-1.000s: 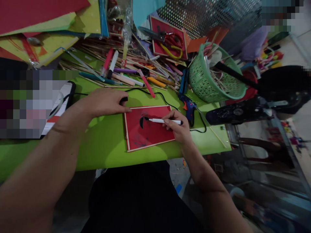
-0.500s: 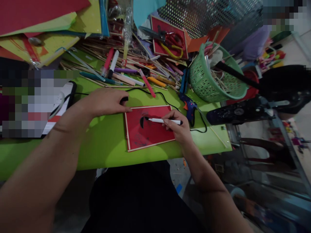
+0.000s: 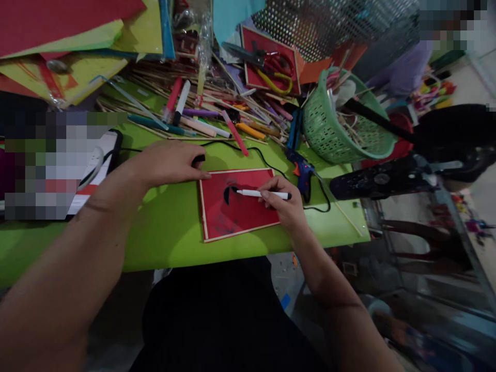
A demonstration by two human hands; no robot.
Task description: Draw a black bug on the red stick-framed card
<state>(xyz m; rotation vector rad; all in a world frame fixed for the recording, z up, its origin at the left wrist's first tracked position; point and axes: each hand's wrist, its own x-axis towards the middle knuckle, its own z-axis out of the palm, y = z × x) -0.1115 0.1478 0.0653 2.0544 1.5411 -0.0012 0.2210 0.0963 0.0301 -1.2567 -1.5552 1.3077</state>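
Observation:
My right hand (image 3: 284, 201) pinches a white marker (image 3: 251, 193) with a black end. Its tip rests at a black painted shape (image 3: 227, 195) on a red panel (image 3: 248, 219). Thin pale sticks edge this panel, which lies flat on the green table; faint dark smudges and lines mark its surface. Over the panel's upper left corner is my left hand (image 3: 174, 163), its thumb touching the frame there. Between its curled fingers sits a small black piece that looks like a marker cap (image 3: 199, 158).
Behind the panel lie several loose markers (image 3: 235, 133) and thin wooden sticks. A blue glue gun (image 3: 304, 173) with a black cord sits to the right, near a green basket (image 3: 329, 132). Scissors (image 3: 267, 67) lie on another red panel. Coloured sheets (image 3: 70, 26) are stacked at upper left.
The marker's tip has shifted very slightly at the black shape. My left hand stays at the panel's corner, and the panel keeps its place.

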